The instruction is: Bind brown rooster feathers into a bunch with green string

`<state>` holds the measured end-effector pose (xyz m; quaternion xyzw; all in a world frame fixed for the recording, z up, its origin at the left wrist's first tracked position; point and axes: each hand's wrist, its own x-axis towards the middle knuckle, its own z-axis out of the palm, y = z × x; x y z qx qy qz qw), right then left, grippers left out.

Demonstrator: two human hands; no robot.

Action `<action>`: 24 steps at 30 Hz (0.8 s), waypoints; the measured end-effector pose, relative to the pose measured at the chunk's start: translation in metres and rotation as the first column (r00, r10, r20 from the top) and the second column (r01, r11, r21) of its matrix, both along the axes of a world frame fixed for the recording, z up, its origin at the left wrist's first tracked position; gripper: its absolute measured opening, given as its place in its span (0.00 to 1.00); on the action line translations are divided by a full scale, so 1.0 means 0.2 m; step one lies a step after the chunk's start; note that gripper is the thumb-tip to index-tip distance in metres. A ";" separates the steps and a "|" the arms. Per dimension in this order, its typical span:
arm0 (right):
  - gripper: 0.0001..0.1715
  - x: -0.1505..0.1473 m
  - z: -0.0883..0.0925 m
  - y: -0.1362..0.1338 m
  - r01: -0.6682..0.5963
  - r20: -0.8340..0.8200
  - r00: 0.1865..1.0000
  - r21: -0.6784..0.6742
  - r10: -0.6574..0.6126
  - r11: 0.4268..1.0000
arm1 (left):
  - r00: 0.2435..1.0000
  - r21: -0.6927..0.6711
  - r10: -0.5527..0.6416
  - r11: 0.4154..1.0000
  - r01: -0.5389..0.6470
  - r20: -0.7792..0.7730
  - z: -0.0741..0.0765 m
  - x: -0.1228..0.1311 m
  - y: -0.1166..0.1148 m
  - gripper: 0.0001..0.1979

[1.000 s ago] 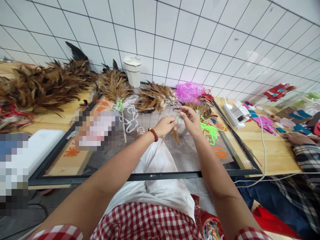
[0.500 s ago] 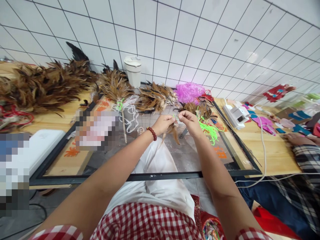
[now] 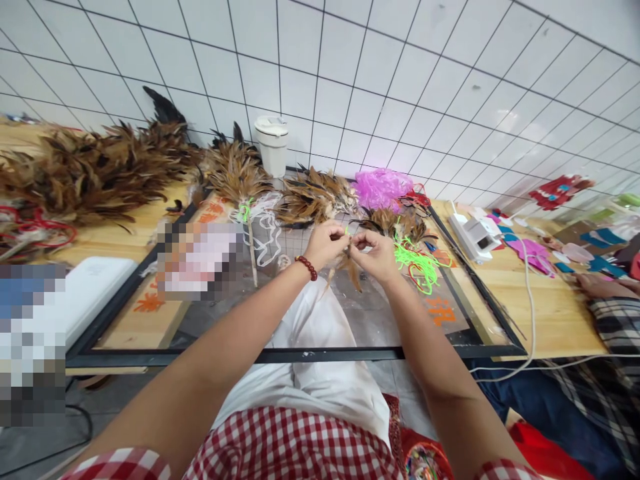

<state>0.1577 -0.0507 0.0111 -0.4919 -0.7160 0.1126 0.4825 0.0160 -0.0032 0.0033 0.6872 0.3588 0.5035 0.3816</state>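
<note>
Over the glass panel, a small bunch of brown feathers (image 3: 353,275) hangs below my fingers. My left hand (image 3: 326,245) pinches its upper end, where a bit of green string shows. Closed in a pinch right beside it, my right hand (image 3: 375,253) has thumb and forefinger at the same spot; what lies between its fingertips is too small to make out. Green string (image 3: 423,263) lies heaped to the right of my hands. Behind them are a pile of brown feathers (image 3: 315,197) and a smaller feather pile (image 3: 387,220).
The black-framed glass panel (image 3: 330,355) spans the wooden table. A feather duster (image 3: 237,170), white cup (image 3: 273,147) and pink plastic bag (image 3: 383,189) stand or lie toward the tiled wall. On the right are a white device (image 3: 475,237), a cable (image 3: 530,300) and another person's hand (image 3: 607,287).
My right hand has moved left and down, its fingertips now meeting the left hand's at the feathers. The whole view has shifted slightly.
</note>
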 end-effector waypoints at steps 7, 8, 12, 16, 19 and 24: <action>0.05 -0.03 -0.01 0.00 0.122 -0.055 0.991 0.017 -0.121 0.992 | 0.955 0.403 0.177 0.912 -0.070 -0.237 0.02 -0.04 -0.03 0.06; 0.06 -0.03 -0.01 -0.01 0.111 -0.073 0.991 0.015 -0.110 0.994 | 0.965 0.408 0.155 0.911 -0.056 -0.213 0.01 -0.04 -0.02 0.08; 0.09 -0.04 0.02 -0.02 -0.043 -0.151 0.988 -0.069 0.032 0.997 | 0.988 0.379 0.126 0.921 -0.085 -0.085 -0.04 -0.03 0.00 0.10; 0.13 -0.06 0.01 0.01 -0.136 -0.487 0.873 -0.221 0.011 0.966 | 0.998 0.326 0.067 0.943 -0.066 0.010 -0.04 -0.02 0.00 0.09; 0.17 -0.06 -0.03 0.04 -0.245 -0.625 0.780 -0.272 0.023 0.930 | 0.998 0.292 0.040 0.955 -0.052 0.046 -0.04 -0.02 -0.01 0.09; 0.15 -0.05 -0.05 0.06 -0.230 -0.641 0.767 -0.235 0.027 0.945 | 0.998 0.255 0.029 0.966 -0.041 0.052 -0.05 -0.01 0.00 0.07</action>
